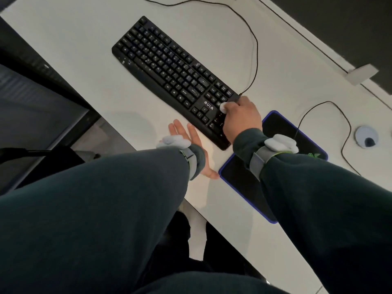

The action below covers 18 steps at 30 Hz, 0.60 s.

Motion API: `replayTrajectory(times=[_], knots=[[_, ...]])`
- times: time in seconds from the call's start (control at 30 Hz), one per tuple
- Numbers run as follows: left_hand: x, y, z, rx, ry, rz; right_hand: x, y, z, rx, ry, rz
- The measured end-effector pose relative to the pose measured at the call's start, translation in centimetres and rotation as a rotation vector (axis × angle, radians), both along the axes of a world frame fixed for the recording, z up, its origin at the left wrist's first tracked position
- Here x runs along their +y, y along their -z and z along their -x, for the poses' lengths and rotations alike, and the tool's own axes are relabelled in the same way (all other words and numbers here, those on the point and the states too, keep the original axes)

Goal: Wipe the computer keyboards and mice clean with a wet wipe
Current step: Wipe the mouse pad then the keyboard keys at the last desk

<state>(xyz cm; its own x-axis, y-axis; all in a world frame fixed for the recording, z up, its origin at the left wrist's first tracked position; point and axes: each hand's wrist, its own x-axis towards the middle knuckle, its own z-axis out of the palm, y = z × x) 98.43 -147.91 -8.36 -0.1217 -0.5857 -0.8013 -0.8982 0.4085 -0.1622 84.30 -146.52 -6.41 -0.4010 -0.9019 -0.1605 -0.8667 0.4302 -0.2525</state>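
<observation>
White desk (84, 49); right hand (241, 117) pinches wipe (223, 107) on keyboard (169, 66); left hand (192, 140) flat, uncurled.

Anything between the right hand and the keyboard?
Yes: a bunched white wipe, held by the right hand, sits against the keys at the number-pad end of the keyboard. Head view shows it.

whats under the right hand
A bunched white wet wipe peeks out from under the right hand, pressed on the number-pad end of the black keyboard. The hand covers the rest of the wipe and the keys beneath.
</observation>
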Motion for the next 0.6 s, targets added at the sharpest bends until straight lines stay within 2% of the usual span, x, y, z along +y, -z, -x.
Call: replayTrajectory(times=[0.03, 0.13, 0.2, 0.37, 0.43, 0.6], knots=[[-0.1, 0.0, 0.1, -0.013, -0.005, -0.001, 0.1, 0.0, -0.1, -0.016, -0.016, -0.007], [-0.5, 0.0, 0.3, -0.036, -0.014, 0.000, 0.4, 0.0, -1.5, -0.033, -0.246, -0.014], [-0.8, 0.2, 0.2, -0.036, -0.033, -0.001, 0.4, -0.3, -1.5, -0.033, -0.301, -0.018], [-0.3, 0.6, 0.3, -0.055, -0.028, 0.014, -0.7, -0.6, 3.7, -0.001, -0.008, -0.019], [-0.2, 0.8, 0.2, -0.041, -0.033, 0.026, -1.0, -0.4, 3.8, -0.006, 0.023, -0.022], [-0.7, 1.3, 0.1, -0.073, -0.038, 0.011, -0.1, 0.5, 0.1, -0.047, -0.325, 0.079]])
